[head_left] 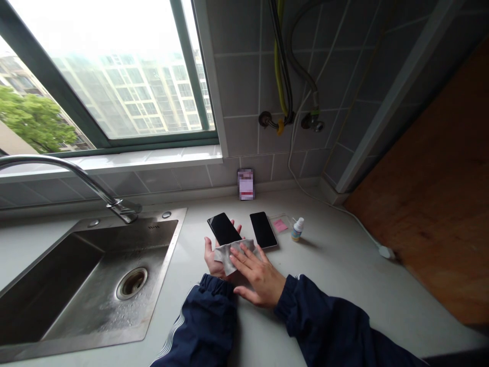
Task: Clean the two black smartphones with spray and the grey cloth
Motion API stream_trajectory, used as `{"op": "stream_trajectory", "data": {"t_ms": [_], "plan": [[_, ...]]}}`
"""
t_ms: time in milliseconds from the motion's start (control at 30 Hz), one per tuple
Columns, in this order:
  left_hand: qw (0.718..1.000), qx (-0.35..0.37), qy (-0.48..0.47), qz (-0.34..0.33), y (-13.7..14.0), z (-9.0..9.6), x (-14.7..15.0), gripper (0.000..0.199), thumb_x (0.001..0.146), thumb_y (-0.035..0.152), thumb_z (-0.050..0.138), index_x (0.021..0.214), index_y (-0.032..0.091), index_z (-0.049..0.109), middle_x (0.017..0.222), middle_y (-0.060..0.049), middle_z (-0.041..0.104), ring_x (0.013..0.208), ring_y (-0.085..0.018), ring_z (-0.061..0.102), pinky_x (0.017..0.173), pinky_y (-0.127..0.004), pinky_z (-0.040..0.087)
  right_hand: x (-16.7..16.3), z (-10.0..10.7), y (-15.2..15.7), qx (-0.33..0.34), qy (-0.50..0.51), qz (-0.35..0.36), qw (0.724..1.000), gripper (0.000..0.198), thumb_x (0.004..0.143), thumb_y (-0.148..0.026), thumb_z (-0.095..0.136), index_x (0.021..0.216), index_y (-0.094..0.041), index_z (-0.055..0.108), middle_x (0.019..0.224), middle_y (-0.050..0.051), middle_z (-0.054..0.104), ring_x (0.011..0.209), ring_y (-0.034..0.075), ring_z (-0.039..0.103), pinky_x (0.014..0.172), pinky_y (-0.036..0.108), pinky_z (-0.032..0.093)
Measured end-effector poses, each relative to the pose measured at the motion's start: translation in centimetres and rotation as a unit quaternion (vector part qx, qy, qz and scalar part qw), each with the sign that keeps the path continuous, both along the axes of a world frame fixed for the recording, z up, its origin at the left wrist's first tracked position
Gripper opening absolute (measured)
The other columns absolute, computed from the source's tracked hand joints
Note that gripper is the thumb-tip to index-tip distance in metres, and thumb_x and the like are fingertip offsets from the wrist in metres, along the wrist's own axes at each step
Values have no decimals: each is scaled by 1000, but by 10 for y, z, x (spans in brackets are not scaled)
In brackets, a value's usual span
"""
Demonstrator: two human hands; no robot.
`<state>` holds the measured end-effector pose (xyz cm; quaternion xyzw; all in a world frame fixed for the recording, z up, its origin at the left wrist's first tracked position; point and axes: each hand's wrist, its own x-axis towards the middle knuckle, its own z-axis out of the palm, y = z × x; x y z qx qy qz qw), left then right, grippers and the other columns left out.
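Note:
A black smartphone lies tilted in my left hand, which supports it from below, with its thumb at the left side and fingertips showing past the right edge. A grey cloth covers the lower part of its screen. My right hand rests on the cloth with its fingers stretched out flat and its thumb apart. Just right of the cloth, a second smartphone with a dark screen lies on the counter. A small white spray bottle stands farther right.
A clear case-like piece with a pink patch lies beside the second phone. Another phone with a lit screen leans against the tiled wall. A steel sink with a faucet is at left. A white cable runs along the right of the counter.

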<state>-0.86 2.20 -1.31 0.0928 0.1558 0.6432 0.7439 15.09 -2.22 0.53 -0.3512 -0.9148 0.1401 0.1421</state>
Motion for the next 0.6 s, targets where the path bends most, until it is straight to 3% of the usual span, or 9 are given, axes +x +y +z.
{"op": "stream_trajectory", "data": {"t_ms": [133, 333, 467, 600], "plan": [[1000, -1, -2, -6, 0, 0, 0, 82, 92, 73, 39, 158, 24, 36, 153, -18, 50, 131, -39, 57, 111, -59, 38, -2, -3, -2, 8, 20, 11, 1000, 76, 99, -55, 53, 161, -20, 26, 167, 10, 23, 157, 32, 14, 123, 65, 10], [1000, 17, 2, -10, -4, 4, 6, 93, 85, 81, 42, 157, 22, 38, 149, -21, 53, 130, -44, 55, 110, -67, 34, -2, 0, -2, 19, 14, -38, 999, 75, 101, -57, 48, 161, -18, 26, 166, 12, 24, 155, 34, 19, 121, 66, 21], [999, 11, 13, -29, -5, 6, 6, 93, 86, 82, 40, 157, 22, 38, 147, -23, 54, 128, -44, 57, 110, -68, 34, -3, -2, -4, 32, 27, 1, 999, 78, 101, -63, 43, 162, -19, 24, 166, 11, 25, 156, 34, 17, 120, 70, 15], [999, 22, 0, -40, -5, 8, 12, 92, 86, 81, 40, 158, 24, 36, 149, -21, 54, 135, -44, 51, 112, -68, 32, -4, -3, -3, 43, 18, -32, 998, 75, 103, -57, 44, 163, -21, 19, 166, 11, 23, 155, 34, 19, 118, 75, 12]]}}
